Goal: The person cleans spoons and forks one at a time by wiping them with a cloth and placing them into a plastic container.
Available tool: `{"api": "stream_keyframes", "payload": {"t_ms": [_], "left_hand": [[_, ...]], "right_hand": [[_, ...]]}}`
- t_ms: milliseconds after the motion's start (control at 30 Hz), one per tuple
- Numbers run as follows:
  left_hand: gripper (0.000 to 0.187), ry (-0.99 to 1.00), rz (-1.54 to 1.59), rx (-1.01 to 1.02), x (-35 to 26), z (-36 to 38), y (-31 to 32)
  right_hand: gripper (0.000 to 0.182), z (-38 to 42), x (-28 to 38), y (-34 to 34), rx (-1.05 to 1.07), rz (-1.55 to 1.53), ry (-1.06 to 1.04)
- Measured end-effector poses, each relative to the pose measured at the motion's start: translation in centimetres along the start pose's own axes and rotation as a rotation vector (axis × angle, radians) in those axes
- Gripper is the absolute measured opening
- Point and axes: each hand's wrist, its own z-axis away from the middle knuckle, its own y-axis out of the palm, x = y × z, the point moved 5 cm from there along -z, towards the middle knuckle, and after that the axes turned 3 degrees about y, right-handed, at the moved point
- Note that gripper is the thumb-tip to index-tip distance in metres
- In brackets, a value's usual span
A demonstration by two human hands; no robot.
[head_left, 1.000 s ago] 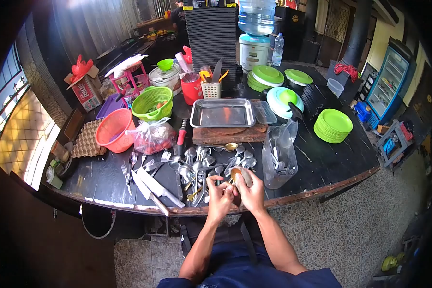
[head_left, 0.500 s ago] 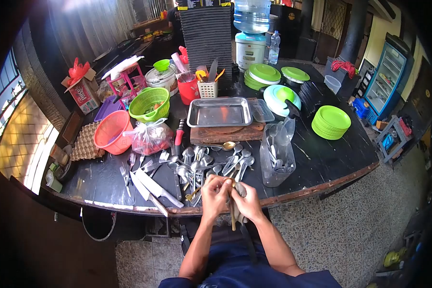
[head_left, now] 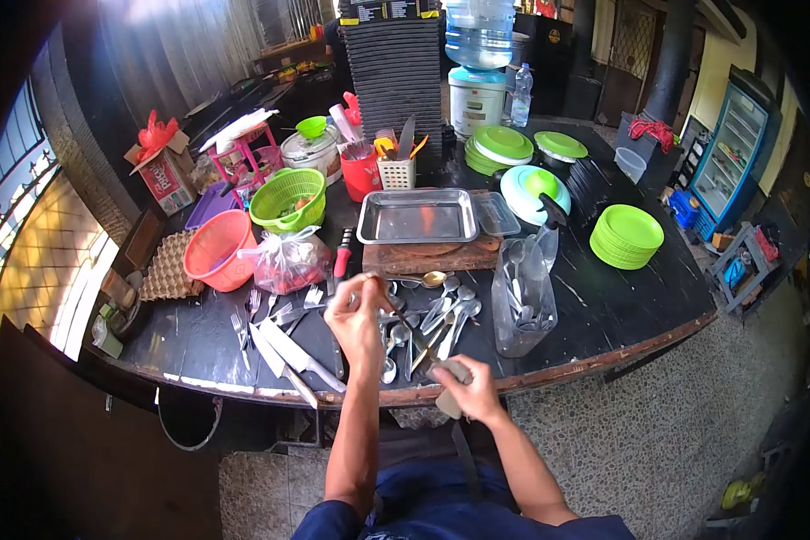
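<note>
My left hand (head_left: 356,310) is raised over the table's front part, its fingers closed round one end of a long thin utensil (head_left: 405,322). That utensil slants down to the right, to a greyish cloth (head_left: 450,405) that my right hand (head_left: 470,389) grips around its lower end, just off the front edge. Which end of the utensil is the head is hard to tell. Beneath and beside it lies a heap of spoons (head_left: 459,315). Left of the heap are two white-handled knives (head_left: 301,354) and several forks (head_left: 241,333). To the right stands a clear container (head_left: 524,315) holding spoons.
A metal tray (head_left: 418,217) rests on a wooden board (head_left: 429,258). A plastic bag (head_left: 290,261), a red basket (head_left: 218,249) and a green basket (head_left: 288,198) are on the left. Green plates (head_left: 626,236) are stacked on the right. A tall black stack (head_left: 391,81) stands behind.
My hands have moved apart: the left went up and to the left with the utensil's end, while the right shifted slightly down and right with the cloth. The view has shifted slightly.
</note>
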Motion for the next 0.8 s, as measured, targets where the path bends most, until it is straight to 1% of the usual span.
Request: {"api": "stream_keyframes", "payload": {"t_ms": [33, 100, 133, 167, 233, 333, 433, 467, 500, 567, 633, 700, 733, 800], "left_hand": [[0.012, -0.015, 0.041, 0.002, -0.6, -0.9, 0.6], [0.017, 0.014, 0.008, 0.019, -2.1, -2.1, 2.8], [0.019, 0.075, -0.005, 0.078, -2.1, -2.8, 4.1], [0.018, 0.112, -0.005, 0.165, -2.0, -3.0, 5.5], [0.017, 0.11, -0.038, 0.293, -2.1, -2.6, 8.8], [0.015, 0.045, 0.042, 0.448, -0.7, -1.3, 13.5], [0.013, -0.032, 0.042, 0.561, 2.1, 0.4, 17.3], [0.01, -0.114, 0.102, 0.593, 3.4, 1.1, 18.3], [0.009, -0.096, 0.07, 0.641, 5.0, 1.9, 19.1], [0.009, -0.034, -0.133, 0.789, 7.1, 3.1, 20.0], [0.013, 0.17, -0.4, 0.911, 7.3, 4.1, 20.4], [0.015, 0.306, -0.543, 1.021, 7.5, 5.0, 20.6], [0.015, 0.303, -0.544, 1.02, 7.7, 5.1, 20.5], [0.019, 0.352, -0.556, 1.11, 7.9, 5.7, 20.2]], "right_hand": [[0.023, -0.8, -1.9, -0.6, -0.017, -0.04, 0.022], [0.024, -2.4, -2.8, -2.4, -0.202, 0.058, 0.026], [0.025, -3.0, -3.9, -3.1, -0.277, 0.136, 0.051], [0.024, -3.6, -4.9, -3.3, -0.348, 0.126, 0.01], [0.023, -4.0, -6.5, -3.0, -0.352, 0.159, -0.029], [0.021, -4.2, -7.2, -2.8, -0.336, 0.206, -0.02], [0.02, -3.7, -7.3, -3.2, -0.345, 0.189, -0.037], [0.02, -3.6, -7.3, -3.3, -0.349, 0.167, -0.048], [0.02, -3.5, -7.1, -3.4, -0.355, 0.171, -0.047], [0.02, -3.5, -6.7, -3.4, -0.338, 0.182, -0.044], [0.02, -3.5, -7.0, -3.4, -0.329, 0.199, -0.02], [0.02, -3.6, -6.9, -3.4, -0.344, 0.207, -0.046], [0.019, -3.6, -6.8, -3.4, -0.354, 0.229, -0.043], [0.019, -3.5, -6.7, -3.4, -0.342, 0.224, -0.042]]}}
